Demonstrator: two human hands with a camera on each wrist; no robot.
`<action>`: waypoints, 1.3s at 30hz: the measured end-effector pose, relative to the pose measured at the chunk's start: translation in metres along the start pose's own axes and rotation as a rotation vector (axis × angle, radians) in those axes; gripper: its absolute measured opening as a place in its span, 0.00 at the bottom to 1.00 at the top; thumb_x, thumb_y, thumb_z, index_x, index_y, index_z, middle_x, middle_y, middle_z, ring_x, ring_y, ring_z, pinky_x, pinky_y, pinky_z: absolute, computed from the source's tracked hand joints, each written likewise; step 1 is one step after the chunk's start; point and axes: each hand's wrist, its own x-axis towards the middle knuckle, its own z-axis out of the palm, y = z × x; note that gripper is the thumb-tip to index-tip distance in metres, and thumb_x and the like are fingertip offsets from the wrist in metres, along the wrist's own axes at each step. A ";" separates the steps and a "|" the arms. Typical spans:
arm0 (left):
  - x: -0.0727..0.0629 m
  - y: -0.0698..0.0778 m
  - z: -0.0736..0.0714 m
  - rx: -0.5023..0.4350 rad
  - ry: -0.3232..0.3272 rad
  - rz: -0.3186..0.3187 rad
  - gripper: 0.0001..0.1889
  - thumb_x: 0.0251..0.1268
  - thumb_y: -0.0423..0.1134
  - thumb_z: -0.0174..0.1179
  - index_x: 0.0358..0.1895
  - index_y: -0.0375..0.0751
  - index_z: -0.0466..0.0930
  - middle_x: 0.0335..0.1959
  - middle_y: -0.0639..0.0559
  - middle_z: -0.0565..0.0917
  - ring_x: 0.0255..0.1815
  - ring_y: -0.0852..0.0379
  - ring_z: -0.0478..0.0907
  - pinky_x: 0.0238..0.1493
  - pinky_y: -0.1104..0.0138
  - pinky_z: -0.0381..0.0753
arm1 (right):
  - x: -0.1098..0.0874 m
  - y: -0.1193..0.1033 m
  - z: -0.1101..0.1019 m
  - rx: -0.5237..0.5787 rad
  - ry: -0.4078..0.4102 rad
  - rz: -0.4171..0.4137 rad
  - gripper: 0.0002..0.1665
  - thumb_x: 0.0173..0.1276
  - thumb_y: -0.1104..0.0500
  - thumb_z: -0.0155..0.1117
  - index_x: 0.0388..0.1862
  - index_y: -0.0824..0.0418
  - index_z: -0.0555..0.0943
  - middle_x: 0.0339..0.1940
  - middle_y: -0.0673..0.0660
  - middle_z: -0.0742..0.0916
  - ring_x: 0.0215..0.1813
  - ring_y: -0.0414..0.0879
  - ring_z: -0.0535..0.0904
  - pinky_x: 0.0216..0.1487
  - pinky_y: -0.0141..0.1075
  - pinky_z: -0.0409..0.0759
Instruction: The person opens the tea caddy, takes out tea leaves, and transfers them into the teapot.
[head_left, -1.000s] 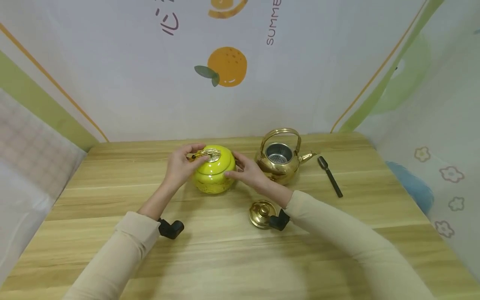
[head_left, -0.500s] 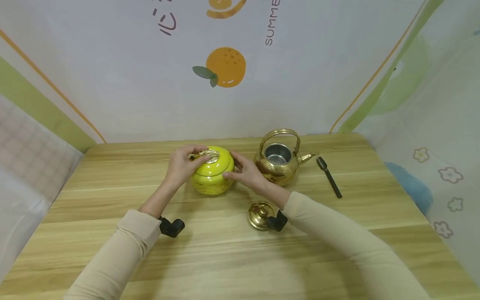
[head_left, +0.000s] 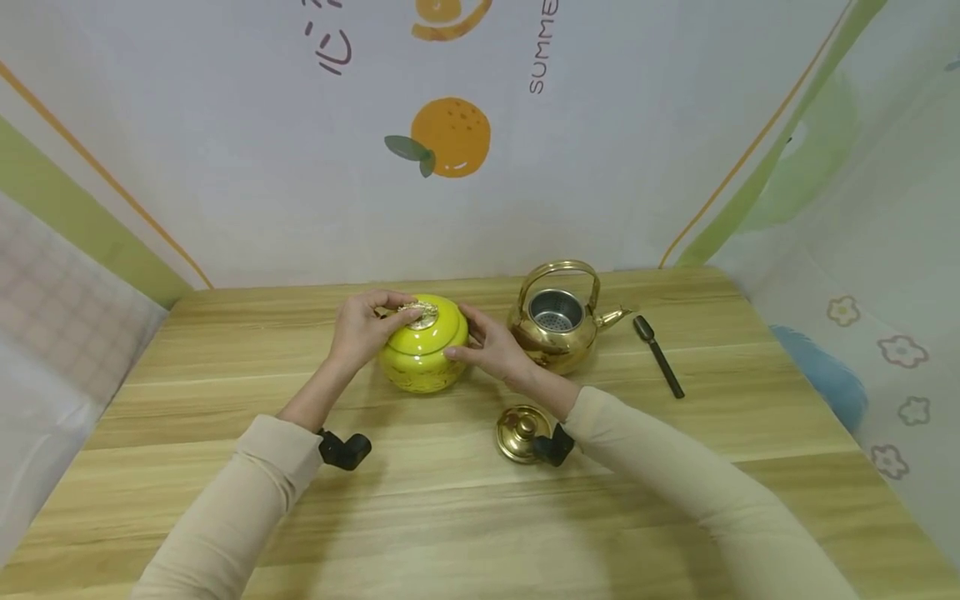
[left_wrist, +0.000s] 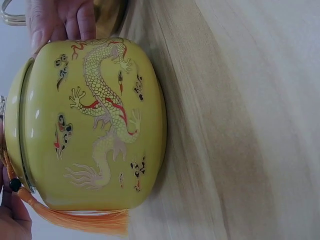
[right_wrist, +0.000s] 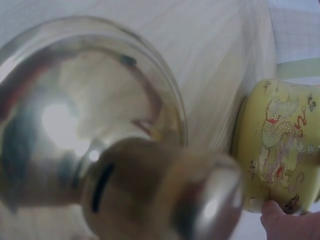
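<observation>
In the head view a yellow lidded jar (head_left: 422, 375) stands upright on the table. My left hand (head_left: 358, 329) pinches the gold knob (head_left: 424, 316) of the jar's lid (head_left: 448, 323). My right hand (head_left: 498, 348) holds the jar's right side, thumb in front and fingers toward the back. The left wrist view shows the jar's dragon pattern and an orange tassel (left_wrist: 82, 220) hanging from the lid. A dark seam runs between lid and jar there. Close to my right wrist, a gold kettle lid (head_left: 517, 447) lies on the table, large and blurred in the right wrist view.
A gold kettle (head_left: 558, 350) with a raised handle and metal strainer stands right of the jar, just behind my right hand. Beyond its spout lies a dark scoop (head_left: 662, 358). A printed curtain (head_left: 300, 208) hangs behind the wooden table (head_left: 420, 533).
The view shifts slightly. My left fingers and the gold knob appear turned a little on the jar. My right hand stays at the jar's side, and the kettle and scoop keep their places.
</observation>
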 end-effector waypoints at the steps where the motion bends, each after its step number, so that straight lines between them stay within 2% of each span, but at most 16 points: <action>1: 0.000 0.000 0.000 0.000 0.001 0.000 0.13 0.58 0.43 0.66 0.41 0.37 0.85 0.41 0.43 0.86 0.39 0.50 0.79 0.28 0.76 0.75 | 0.000 0.000 0.000 0.004 -0.001 0.000 0.46 0.61 0.69 0.64 0.73 0.69 0.51 0.75 0.64 0.59 0.75 0.55 0.54 0.72 0.42 0.58; 6: -0.001 -0.001 0.002 0.002 0.014 0.011 0.13 0.58 0.42 0.65 0.41 0.36 0.85 0.37 0.42 0.86 0.38 0.50 0.78 0.31 0.72 0.75 | -0.002 -0.001 0.001 0.019 -0.004 -0.001 0.46 0.61 0.70 0.63 0.73 0.69 0.51 0.75 0.64 0.58 0.75 0.56 0.53 0.72 0.42 0.57; 13: -0.002 -0.004 0.004 -0.005 0.033 0.035 0.11 0.58 0.39 0.66 0.40 0.35 0.85 0.39 0.42 0.86 0.40 0.51 0.79 0.35 0.69 0.74 | -0.001 0.001 0.001 0.017 -0.009 0.001 0.46 0.62 0.70 0.63 0.73 0.69 0.50 0.75 0.64 0.58 0.75 0.55 0.52 0.73 0.43 0.55; 22: -0.002 -0.006 0.007 -0.017 0.062 0.075 0.11 0.57 0.37 0.66 0.39 0.34 0.85 0.33 0.40 0.86 0.29 0.56 0.76 0.26 0.77 0.73 | -0.001 0.003 0.000 0.018 -0.009 -0.004 0.46 0.62 0.70 0.63 0.73 0.69 0.50 0.75 0.64 0.58 0.75 0.56 0.52 0.73 0.42 0.55; 39: -0.003 -0.006 0.007 -0.062 0.077 0.037 0.12 0.57 0.39 0.67 0.40 0.34 0.85 0.34 0.41 0.86 0.27 0.59 0.73 0.24 0.79 0.71 | 0.000 0.000 0.000 0.014 -0.013 0.004 0.46 0.62 0.69 0.64 0.73 0.68 0.50 0.75 0.64 0.58 0.75 0.55 0.52 0.74 0.43 0.54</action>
